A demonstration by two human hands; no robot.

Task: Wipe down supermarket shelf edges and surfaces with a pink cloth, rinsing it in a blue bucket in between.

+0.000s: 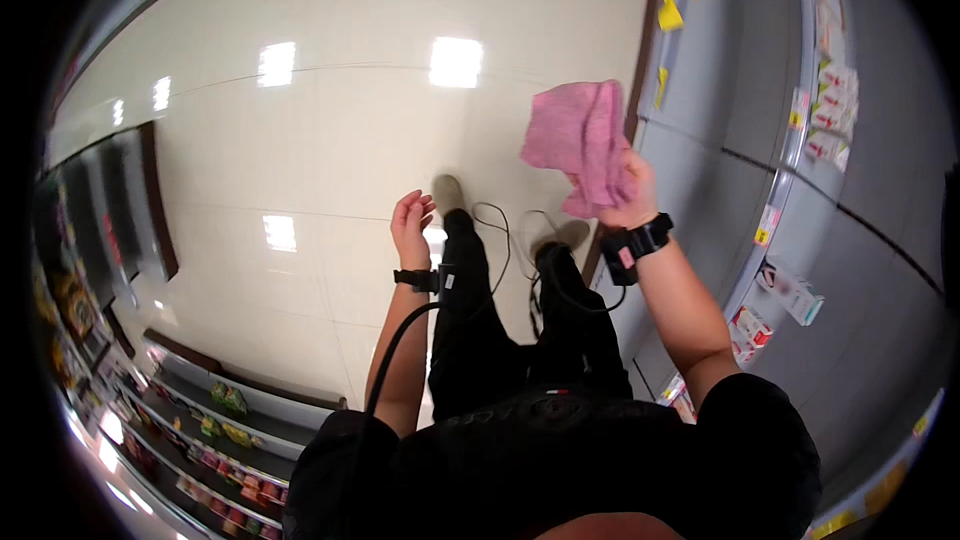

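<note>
A folded pink cloth (574, 131) hangs from my right hand (636, 191), whose fingers are closed around its near edge. The cloth is over the tiled floor, beside the bottom edge of the grey shelving on my right. My left hand (411, 221) is in the air above the floor, holding nothing, its fingers loosely curled and a little apart. On each wrist sits a black strapped device, the left one (420, 280) and the right one (636, 246), with black cables running from them.
Grey metal shelving (686, 90) on the right carries small boxes (832, 105), price labels and yellow tags (669, 13). Stocked shelves (232, 427) stand at lower left. A loose cable (506, 229) loops near my shoes (448, 193). The glossy tiled floor (337, 135) reflects ceiling lights.
</note>
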